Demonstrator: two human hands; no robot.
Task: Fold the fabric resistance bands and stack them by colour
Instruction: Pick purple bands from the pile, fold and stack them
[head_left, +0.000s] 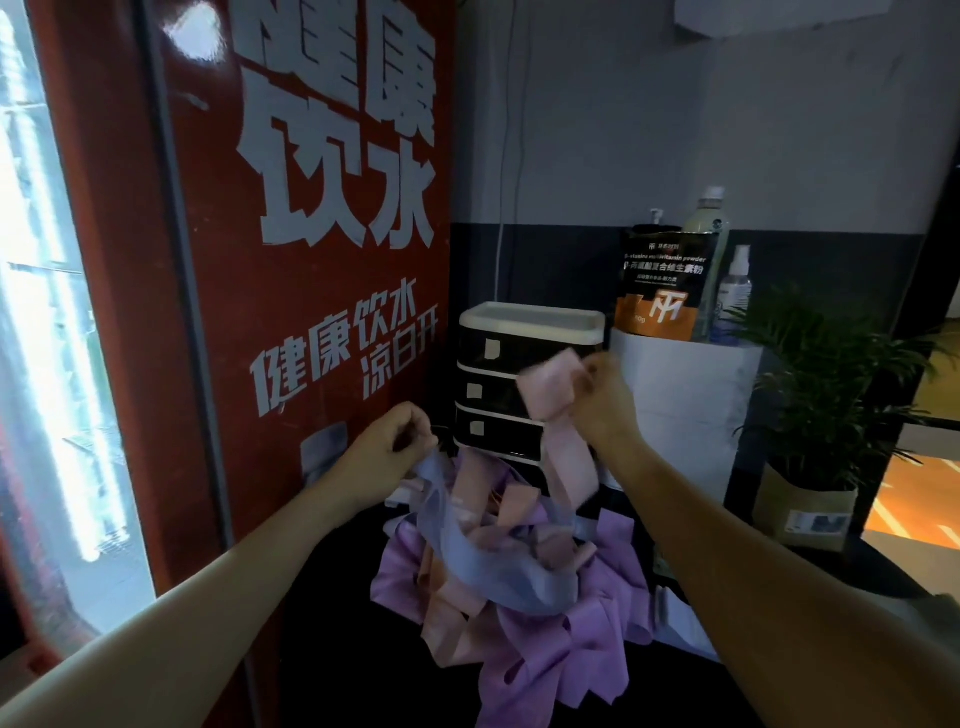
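Our right hand (597, 395) pinches a pink band (556, 410) aloft; our left hand (400, 441) grips a blue band (467, 551). We should draw each clear of the tangled pile (519, 623) before folding.

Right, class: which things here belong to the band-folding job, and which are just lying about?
Job:
pink band, held by right hand
blue band, held by left hand
band pile

Lying about:
drawers
pouch
bottle
spray bottle
plant
red cabinet
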